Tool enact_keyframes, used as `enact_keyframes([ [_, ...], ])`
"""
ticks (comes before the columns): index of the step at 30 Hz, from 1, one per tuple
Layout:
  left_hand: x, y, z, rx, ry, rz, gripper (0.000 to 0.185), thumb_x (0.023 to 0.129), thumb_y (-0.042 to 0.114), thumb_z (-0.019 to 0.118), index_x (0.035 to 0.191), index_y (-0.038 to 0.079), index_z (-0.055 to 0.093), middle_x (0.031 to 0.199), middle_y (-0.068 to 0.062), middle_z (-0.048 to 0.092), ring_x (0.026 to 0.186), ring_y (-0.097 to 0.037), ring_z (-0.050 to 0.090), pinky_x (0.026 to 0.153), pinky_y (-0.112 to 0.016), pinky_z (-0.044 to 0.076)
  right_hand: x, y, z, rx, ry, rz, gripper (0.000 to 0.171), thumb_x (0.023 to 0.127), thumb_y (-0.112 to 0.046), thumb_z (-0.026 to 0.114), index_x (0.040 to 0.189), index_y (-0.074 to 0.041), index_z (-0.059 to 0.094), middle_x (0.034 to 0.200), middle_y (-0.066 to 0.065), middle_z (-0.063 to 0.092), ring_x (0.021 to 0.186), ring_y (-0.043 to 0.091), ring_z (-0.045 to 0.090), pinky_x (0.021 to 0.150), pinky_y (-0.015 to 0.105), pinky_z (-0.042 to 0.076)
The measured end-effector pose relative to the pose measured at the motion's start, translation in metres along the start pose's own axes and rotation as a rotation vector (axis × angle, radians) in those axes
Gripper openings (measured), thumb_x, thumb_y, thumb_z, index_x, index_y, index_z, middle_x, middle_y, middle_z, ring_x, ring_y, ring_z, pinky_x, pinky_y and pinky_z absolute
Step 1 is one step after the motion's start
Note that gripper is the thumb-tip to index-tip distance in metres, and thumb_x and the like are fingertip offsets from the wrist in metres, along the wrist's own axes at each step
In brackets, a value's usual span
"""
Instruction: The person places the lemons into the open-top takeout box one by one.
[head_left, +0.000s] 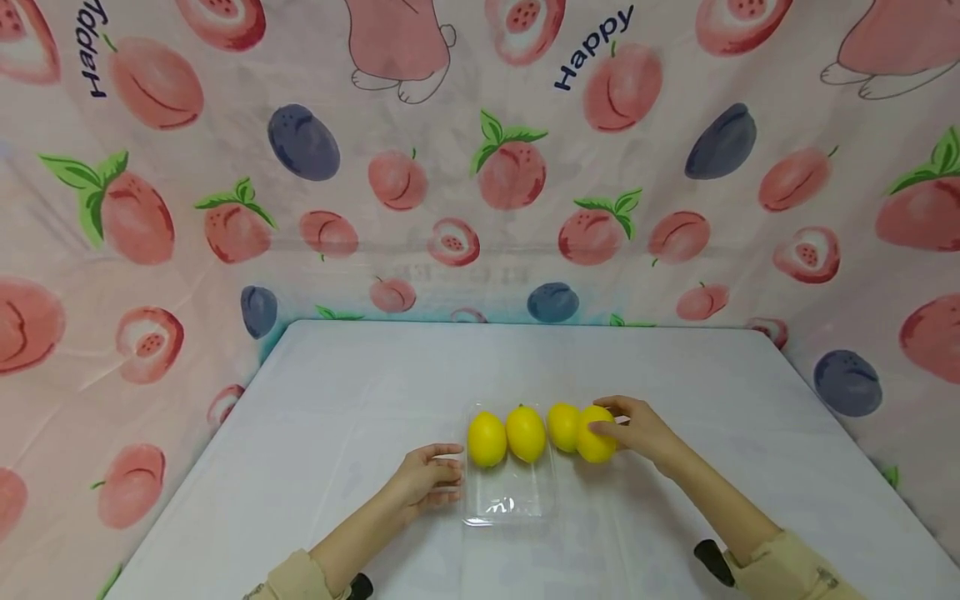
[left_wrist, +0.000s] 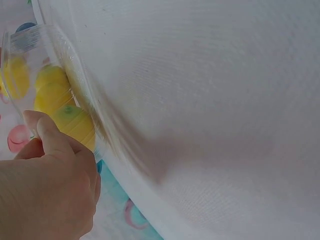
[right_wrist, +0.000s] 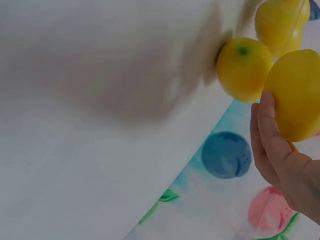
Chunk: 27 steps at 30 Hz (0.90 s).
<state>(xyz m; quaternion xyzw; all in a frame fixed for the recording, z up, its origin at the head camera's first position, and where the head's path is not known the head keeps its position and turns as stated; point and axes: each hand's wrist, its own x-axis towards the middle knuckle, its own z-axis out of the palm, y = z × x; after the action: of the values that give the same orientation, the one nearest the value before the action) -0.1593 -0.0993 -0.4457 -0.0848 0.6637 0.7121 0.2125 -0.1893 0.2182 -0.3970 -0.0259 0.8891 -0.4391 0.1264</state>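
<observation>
A clear plastic box (head_left: pixel 510 500) stands on the table with two lemons in its far part, one lemon (head_left: pixel 487 439) at the left and another lemon (head_left: pixel 527 434) beside it. Just outside the box's right side sits a third lemon (head_left: pixel 562 427). My right hand (head_left: pixel 637 429) holds a fourth lemon (right_wrist: pixel 295 95) between thumb and fingers, overlapping the third in the head view. At the box's left side is my left hand (head_left: pixel 426 482), its fingers loosely extended with the tips right at the wall. The left wrist view shows that hand (left_wrist: pixel 55 175) beside the transparent wall.
A white cloth covers the table (head_left: pixel 360 375). Behind it and along both sides hangs a fruit-printed curtain (head_left: pixel 450 108). A dark strap end (head_left: pixel 712 562) shows by the right sleeve.
</observation>
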Motion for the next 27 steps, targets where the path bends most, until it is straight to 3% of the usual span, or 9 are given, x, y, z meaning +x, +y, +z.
enact_keyframes([
  [16,-0.001,0.004,-0.004,0.003,0.005,0.006,0.043,0.086,-0.003,0.057,0.128,-0.006,0.048,0.091,-0.003,0.06,0.074,-0.012,0.059,0.07,-0.028,0.059,0.001,-0.034,0.037,0.088,-0.027,-0.076,0.05,0.085,-0.023,0.068,0.128,-0.002,0.053,0.123,0.016,0.056,0.095,0.022,0.057,0.085,0.034,0.055],
  [27,-0.004,0.001,-0.004,-0.018,-0.025,0.003,0.046,0.085,-0.006,0.057,0.13,-0.006,0.045,0.092,-0.003,0.06,0.075,-0.013,0.059,0.071,-0.027,0.059,-0.007,-0.046,0.063,0.157,-0.148,-0.171,0.045,0.084,-0.024,0.071,0.123,-0.007,0.057,0.118,0.015,0.054,0.092,0.02,0.056,0.082,0.033,0.054],
])
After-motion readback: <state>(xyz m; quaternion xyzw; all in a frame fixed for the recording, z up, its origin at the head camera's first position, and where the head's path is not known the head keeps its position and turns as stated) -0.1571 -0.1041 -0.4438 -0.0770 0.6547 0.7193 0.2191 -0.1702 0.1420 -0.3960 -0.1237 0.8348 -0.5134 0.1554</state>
